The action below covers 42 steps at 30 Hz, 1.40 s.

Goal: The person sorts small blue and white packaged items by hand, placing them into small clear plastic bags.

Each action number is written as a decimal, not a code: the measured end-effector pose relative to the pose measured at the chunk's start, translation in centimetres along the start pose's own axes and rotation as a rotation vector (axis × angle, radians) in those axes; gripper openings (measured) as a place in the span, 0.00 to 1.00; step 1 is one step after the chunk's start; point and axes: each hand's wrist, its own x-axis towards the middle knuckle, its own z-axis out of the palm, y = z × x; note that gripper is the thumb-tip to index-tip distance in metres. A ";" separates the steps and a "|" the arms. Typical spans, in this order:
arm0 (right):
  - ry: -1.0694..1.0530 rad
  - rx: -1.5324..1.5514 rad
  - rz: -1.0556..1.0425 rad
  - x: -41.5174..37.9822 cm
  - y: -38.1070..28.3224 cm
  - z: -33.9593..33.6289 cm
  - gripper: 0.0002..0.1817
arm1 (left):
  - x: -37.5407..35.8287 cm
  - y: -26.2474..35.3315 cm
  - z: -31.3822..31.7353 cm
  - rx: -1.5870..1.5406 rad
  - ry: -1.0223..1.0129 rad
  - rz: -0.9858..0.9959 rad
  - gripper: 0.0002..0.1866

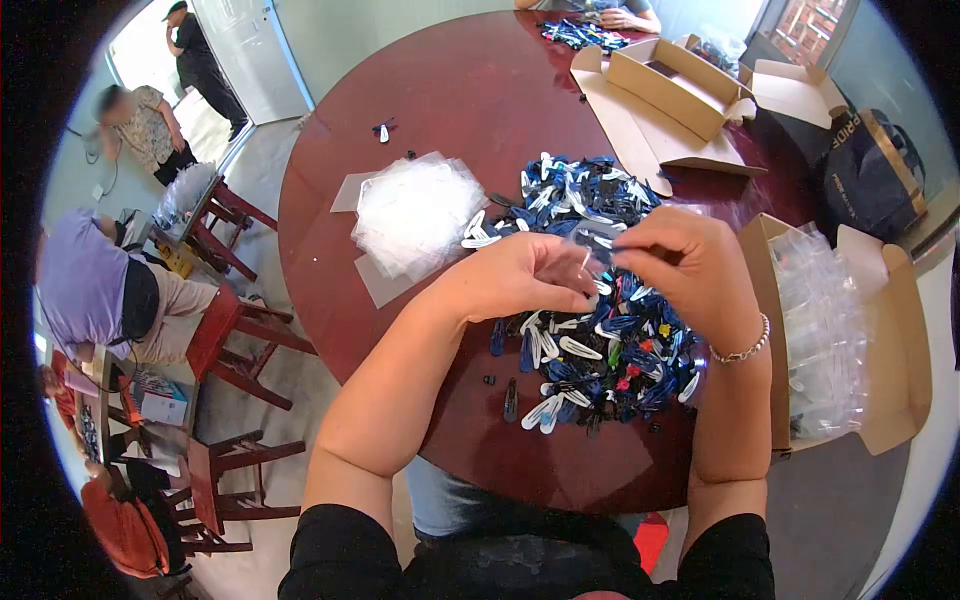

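Observation:
My left hand (515, 275) is closed on a small clear plastic bag (585, 262) above the pile. My right hand (690, 255), with a beaded bracelet at the wrist, pinches close to the bag's edge; what its fingertips hold is too small to make out. Under both hands spreads a heap of snap hair clips (645, 375), mostly navy, black and white, with a few red, green and yellow ones. Left of the heap lies a loose stack of clear plastic bags (415, 215).
An open carton (765, 330) with filled clear bags stands at the right. Empty cardboard boxes (670, 85) and a dark bag (865, 175) lie farther back. Across the red table (450, 80) another person's hand (622, 18) is near more clips. Other people and stools (245, 340) are at left.

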 end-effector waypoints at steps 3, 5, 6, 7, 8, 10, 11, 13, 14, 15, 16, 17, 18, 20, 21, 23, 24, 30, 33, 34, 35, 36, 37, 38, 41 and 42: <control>0.011 -0.069 -0.026 -0.2 -0.6 0.4 0.06 | -0.1 0.0 0.0 0.114 -0.069 -0.007 0.23; 0.018 -0.110 -0.071 -0.4 -0.7 0.7 0.07 | -0.1 -0.2 0.0 0.161 -0.098 -0.004 0.23; 0.026 -0.154 -0.117 -0.4 -0.8 0.9 0.08 | 0.0 -0.2 0.0 0.161 -0.099 -0.005 0.23; 0.025 -0.153 -0.115 -0.3 -1.0 1.1 0.08 | 0.0 -0.1 0.0 0.153 -0.115 -0.012 0.24; 0.051 -0.089 -0.099 -0.2 -1.3 1.3 0.09 | 0.0 -0.1 0.0 0.146 -0.130 -0.018 0.24; 0.077 -0.024 -0.082 -0.2 -1.4 1.4 0.10 | 0.0 0.2 0.2 0.092 -0.128 0.013 0.24; 0.157 0.047 -0.033 -0.1 -1.5 1.4 0.10 | -0.1 0.4 0.3 0.039 -0.123 0.046 0.24; 0.254 0.096 -0.009 0.1 -0.9 1.3 0.13 | -0.3 0.8 0.2 -0.073 -0.095 0.014 0.23; 0.252 0.098 -0.010 0.2 -0.6 1.4 0.13 | -0.5 1.0 0.1 -0.186 -0.072 -0.022 0.22; 0.258 0.129 0.028 0.3 -0.3 1.4 0.16 | -0.5 0.9 0.1 -0.177 -0.071 0.026 0.21; 0.264 0.159 0.067 0.3 -0.1 1.5 0.18 | -0.6 0.9 0.2 -0.177 -0.071 0.026 0.21; 0.265 0.159 0.067 0.3 -0.1 1.7 0.18 | -0.7 1.0 0.3 -0.247 -0.055 0.011 0.21; 0.201 0.250 0.113 0.4 -0.1 1.9 0.19 | -0.7 1.0 0.4 -0.317 -0.039 -0.005 0.21; 0.138 0.341 0.158 0.4 0.3 2.2 0.20 | -0.6 0.7 0.1 -0.349 -0.082 -0.015 0.22; 0.056 0.464 0.231 0.4 0.7 2.4 0.18 | -0.6 0.6 -0.1 -0.382 -0.125 -0.024 0.23; -0.027 0.585 0.303 0.3 1.0 2.4 0.16 | -0.7 0.7 -0.2 -0.402 -0.149 -0.025 0.23; -0.034 0.548 0.336 0.3 1.0 2.3 0.13 | -0.8 0.7 -0.2 -0.422 -0.171 -0.025 0.24; 0.129 0.379 0.230 0.3 1.5 2.1 0.06 | 0.1 -0.2 0.0 -0.400 0.019 -0.034 0.24; 0.184 0.377 0.221 0.4 2.9 1.3 0.06 | 0.4 -0.2 -0.6 -0.368 0.000 -0.034 0.24; 0.217 0.450 0.262 0.5 3.0 0.9 0.06 | 0.4 -0.2 -0.7 -0.353 0.025 -0.040 0.23; 0.252 0.522 0.305 0.5 3.1 0.5 0.06 | 0.4 -0.1 -0.8 -0.321 0.021 -0.047 0.23; 0.270 0.552 0.305 0.6 3.3 0.1 0.06 | 0.4 0.0 -0.8 -0.326 0.007 -0.034 0.23; 0.295 0.541 0.305 0.7 3.4 -0.3 0.06 | 0.5 0.0 -0.8 -0.308 0.029 -0.044 0.22; 0.324 0.529 0.308 0.7 3.5 -0.8 0.06 | 0.6 -0.1 -0.7 -0.291 0.047 -0.059 0.21; 0.391 0.408 0.385 0.7 3.0 -3.2 0.07 | 0.5 0.2 -0.2 -0.243 0.122 -0.083 0.20; 0.423 0.419 0.403 0.5 3.9 -4.2 0.08 | 0.5 0.3 -0.1 -0.276 0.133 -0.085 0.18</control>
